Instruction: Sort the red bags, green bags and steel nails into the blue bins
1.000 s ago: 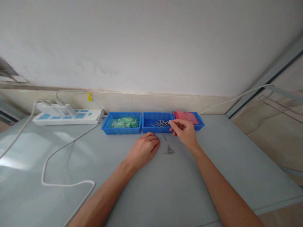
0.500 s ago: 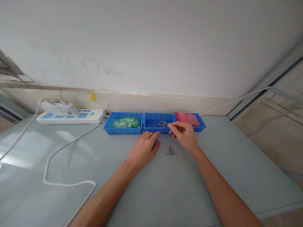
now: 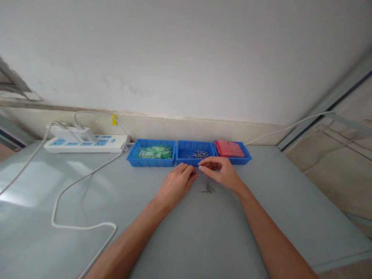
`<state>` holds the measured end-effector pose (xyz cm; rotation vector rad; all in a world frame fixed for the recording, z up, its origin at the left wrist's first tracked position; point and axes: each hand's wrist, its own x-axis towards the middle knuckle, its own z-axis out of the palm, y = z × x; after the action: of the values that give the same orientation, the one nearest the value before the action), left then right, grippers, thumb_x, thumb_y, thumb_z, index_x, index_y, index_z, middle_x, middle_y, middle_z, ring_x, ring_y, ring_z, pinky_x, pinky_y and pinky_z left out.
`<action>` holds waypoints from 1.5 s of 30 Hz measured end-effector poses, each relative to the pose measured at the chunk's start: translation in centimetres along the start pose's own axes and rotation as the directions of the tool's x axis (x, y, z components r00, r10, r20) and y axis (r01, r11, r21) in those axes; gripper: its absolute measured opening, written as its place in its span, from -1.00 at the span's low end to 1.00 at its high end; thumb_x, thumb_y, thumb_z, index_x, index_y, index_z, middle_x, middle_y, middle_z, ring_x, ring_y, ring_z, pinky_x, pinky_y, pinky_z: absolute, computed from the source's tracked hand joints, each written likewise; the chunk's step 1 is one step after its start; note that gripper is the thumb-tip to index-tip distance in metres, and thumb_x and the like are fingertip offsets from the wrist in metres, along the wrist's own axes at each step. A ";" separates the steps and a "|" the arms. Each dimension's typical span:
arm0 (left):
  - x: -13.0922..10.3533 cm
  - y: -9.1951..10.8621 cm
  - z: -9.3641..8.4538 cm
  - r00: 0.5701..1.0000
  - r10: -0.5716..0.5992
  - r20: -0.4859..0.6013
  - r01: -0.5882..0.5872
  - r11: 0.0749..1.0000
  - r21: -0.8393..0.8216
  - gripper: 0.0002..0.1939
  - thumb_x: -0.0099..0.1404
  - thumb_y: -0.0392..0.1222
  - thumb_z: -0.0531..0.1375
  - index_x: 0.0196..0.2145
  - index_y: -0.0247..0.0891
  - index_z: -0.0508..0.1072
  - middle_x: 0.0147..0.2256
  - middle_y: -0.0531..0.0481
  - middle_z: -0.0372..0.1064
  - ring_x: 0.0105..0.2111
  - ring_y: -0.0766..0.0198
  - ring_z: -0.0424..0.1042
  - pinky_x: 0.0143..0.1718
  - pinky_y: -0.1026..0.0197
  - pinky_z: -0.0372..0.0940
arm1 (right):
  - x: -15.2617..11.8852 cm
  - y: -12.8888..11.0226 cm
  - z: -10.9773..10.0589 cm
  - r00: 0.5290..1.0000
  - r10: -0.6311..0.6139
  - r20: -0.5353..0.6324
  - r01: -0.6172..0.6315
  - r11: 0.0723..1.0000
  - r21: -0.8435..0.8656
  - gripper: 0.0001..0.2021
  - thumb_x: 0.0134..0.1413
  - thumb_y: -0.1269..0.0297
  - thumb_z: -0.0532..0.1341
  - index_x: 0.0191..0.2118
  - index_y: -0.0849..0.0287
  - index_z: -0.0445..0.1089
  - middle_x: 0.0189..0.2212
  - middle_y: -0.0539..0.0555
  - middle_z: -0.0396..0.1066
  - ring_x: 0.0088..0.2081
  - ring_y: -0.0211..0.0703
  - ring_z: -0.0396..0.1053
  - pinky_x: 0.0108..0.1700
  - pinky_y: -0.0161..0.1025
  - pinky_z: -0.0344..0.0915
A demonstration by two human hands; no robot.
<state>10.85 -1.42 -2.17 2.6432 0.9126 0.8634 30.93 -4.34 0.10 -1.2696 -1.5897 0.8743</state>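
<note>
From my end I saw two hands close together near the far side of the grey table [image 3: 186,240]. Its far edge lay along the wall [image 3: 186,58], so I had little room beyond the three blue bins there; the right edge slanted away well apart from the right forearm, and more room lay between the forearms. On the left, one white cable [image 3: 84,228] looped across the surface, its near end close to the left forearm.

The left hand [image 3: 176,182] rested with fingers bent, just in front of the middle bin [image 3: 186,161]. The right hand [image 3: 222,173] had thumb and forefinger tips close together beside it. I could not tell whether either pinched anything.

One small pile of screws [image 3: 208,189], perhaps four or five, lay on the table below the right hand; more, too tangled to count, lay in the middle bin's right half. The left bin [image 3: 152,162] held green packets [image 3: 155,152], the right bin [image 3: 241,160] one red stack [image 3: 229,148]. I counted one power strip [image 3: 113,144].
</note>
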 end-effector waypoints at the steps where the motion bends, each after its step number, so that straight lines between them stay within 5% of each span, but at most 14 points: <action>1: 0.0 0.0 0.0 1.000 0.001 0.005 -0.001 1.000 0.008 -0.83 0.50 -0.17 0.10 -0.23 -0.24 0.44 -0.29 -0.05 0.46 -0.27 0.19 0.46 -0.17 0.17 0.39 | 0.0 0.1 0.1 1.000 -0.008 0.027 0.008 1.000 -0.020 -0.79 0.05 0.14 0.36 -0.28 0.16 0.60 -0.42 0.08 0.58 -0.45 -0.18 0.46 -0.39 -0.27 0.40; 14: 0.0 0.0 0.0 0.999 0.030 -0.026 -0.031 0.999 -0.011 -0.81 0.51 -0.16 0.11 -0.21 -0.26 0.46 -0.28 -0.05 0.50 -0.26 0.20 0.48 -0.18 0.19 0.38 | 0.2 1.1 0.1 0.994 0.046 0.102 -0.051 0.998 0.041 -0.81 -0.01 0.22 0.37 -0.27 0.19 0.60 -0.39 0.09 0.61 -0.39 -0.14 0.54 -0.27 -0.22 0.47; 19: 0.0 -0.1 0.0 0.997 -0.033 -0.068 0.036 0.998 0.047 -0.75 0.49 -0.04 0.13 -0.13 -0.28 0.45 -0.22 -0.10 0.49 -0.17 0.10 0.48 -0.12 0.10 0.39 | 0.6 0.9 -0.1 0.986 0.016 -0.166 0.003 0.994 0.113 -0.78 -0.01 0.16 0.40 -0.29 0.19 0.56 -0.40 0.11 0.60 -0.41 -0.13 0.55 -0.28 -0.21 0.51; 23: -0.1 0.3 0.1 0.998 0.025 0.060 -0.029 0.997 0.065 -0.75 0.50 -0.07 0.11 -0.14 -0.30 0.48 -0.19 -0.14 0.48 -0.14 0.06 0.44 -0.06 0.02 0.40 | 1.0 0.9 -0.1 0.908 0.001 -0.419 0.054 0.992 0.118 -0.73 -0.01 0.09 0.41 -0.29 0.20 0.54 -0.46 0.10 0.57 -0.46 -0.12 0.55 -0.38 -0.23 0.51; 29: -0.1 0.9 -0.2 0.982 0.101 0.159 -0.103 0.995 0.005 -0.72 0.47 -0.05 0.15 -0.12 -0.33 0.51 -0.15 -0.16 0.46 -0.07 0.03 0.38 0.03 -0.04 0.39 | 1.1 1.3 -0.4 0.852 -0.047 -0.521 0.038 0.999 -0.028 -0.72 0.07 0.13 0.34 -0.17 0.22 0.56 -0.36 0.14 0.61 -0.39 -0.09 0.58 -0.34 -0.22 0.53; 32: -0.1 1.0 -0.4 0.968 0.175 0.182 -0.165 0.984 -0.071 -0.67 0.41 -0.02 0.23 -0.02 -0.31 0.51 -0.08 -0.17 0.45 -0.01 0.02 0.36 0.08 -0.05 0.37 | 0.7 0.8 -1.2 0.881 -0.192 -0.433 0.100 0.969 -0.227 -0.79 0.13 0.21 0.29 -0.18 0.21 0.57 -0.39 0.11 0.60 -0.49 -0.18 0.51 -0.41 -0.28 0.46; 36: -0.3 0.8 -0.2 0.950 0.251 0.185 -0.238 0.967 -0.088 -0.69 0.44 -0.09 0.21 0.09 -0.16 0.51 -0.01 -0.15 0.44 0.03 0.04 0.35 0.10 -0.05 0.37 | -0.1 -0.1 -2.4 0.946 -0.315 -0.080 0.237 0.836 -0.494 -0.87 0.12 0.38 0.25 -0.25 0.19 0.58 -0.47 0.04 0.57 -0.58 -0.27 0.38 -0.42 -0.31 0.38; 39: -0.3 0.5 0.1 0.950 0.259 0.173 -0.252 0.966 -0.060 -0.73 0.48 -0.14 0.15 0.05 -0.09 0.57 0.00 -0.13 0.44 0.05 0.04 0.34 0.10 -0.05 0.36 | -0.5 -0.4 -3.0 0.968 -0.238 0.082 0.235 0.740 -0.630 -0.82 0.11 0.44 0.25 -0.19 0.19 0.58 -0.37 0.08 0.61 -0.51 -0.23 0.43 -0.32 -0.27 0.39; 45: -0.2 0.3 0.2 0.974 0.176 0.140 -0.174 0.984 -0.024 -0.76 0.46 -0.14 0.17 -0.04 -0.18 0.60 -0.09 -0.14 0.48 -0.04 0.06 0.38 0.02 -0.02 0.41 | -0.5 -0.4 -3.0 0.981 -0.019 0.195 0.171 0.568 -0.805 -0.79 0.19 0.40 0.25 -0.09 0.17 0.57 -0.14 0.16 0.62 -0.11 0.04 0.56 -0.03 -0.14 0.39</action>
<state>10.96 -1.77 -2.34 2.7654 0.6464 0.7028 33.69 -4.91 1.38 -1.7342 -2.3145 0.0959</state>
